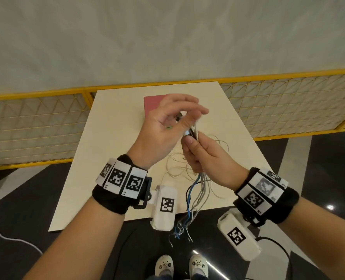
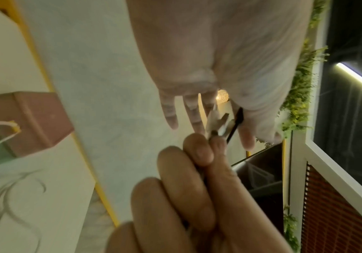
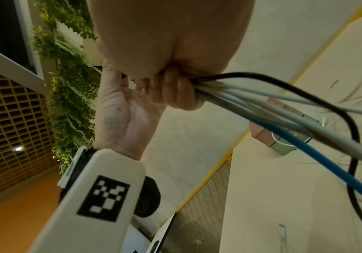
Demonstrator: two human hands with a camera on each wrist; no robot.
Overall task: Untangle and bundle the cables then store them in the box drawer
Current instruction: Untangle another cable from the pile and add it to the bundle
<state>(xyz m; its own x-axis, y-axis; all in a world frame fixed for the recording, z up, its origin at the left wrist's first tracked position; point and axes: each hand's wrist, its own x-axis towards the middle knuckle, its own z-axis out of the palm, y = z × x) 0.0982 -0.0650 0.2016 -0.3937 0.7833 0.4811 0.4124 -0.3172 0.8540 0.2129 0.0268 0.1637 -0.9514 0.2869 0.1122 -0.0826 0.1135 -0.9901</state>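
My right hand [image 1: 188,150] grips a bundle of cables [image 1: 196,190] in grey, blue and black, held upright above the white table [image 1: 111,158]. The bundle's connector ends [image 2: 217,121] stick up from the fist. Its loose tails hang down past the table's near edge. My left hand [image 1: 189,118] hovers over those ends with straight fingers [image 2: 171,116] and the thumb beside them, around the connectors. The wrist view shows no clear pinch. The pink box [image 1: 153,104] stands behind the hands, its greenish drawer [image 3: 283,147] pulled out with a white cable in it.
More thin white cables [image 1: 218,144] lie loose on the table under the hands. A yellow mesh fence [image 1: 36,128] runs behind the table. A white cord [image 1: 6,235] and a black cord [image 1: 278,245] trail on the dark floor.
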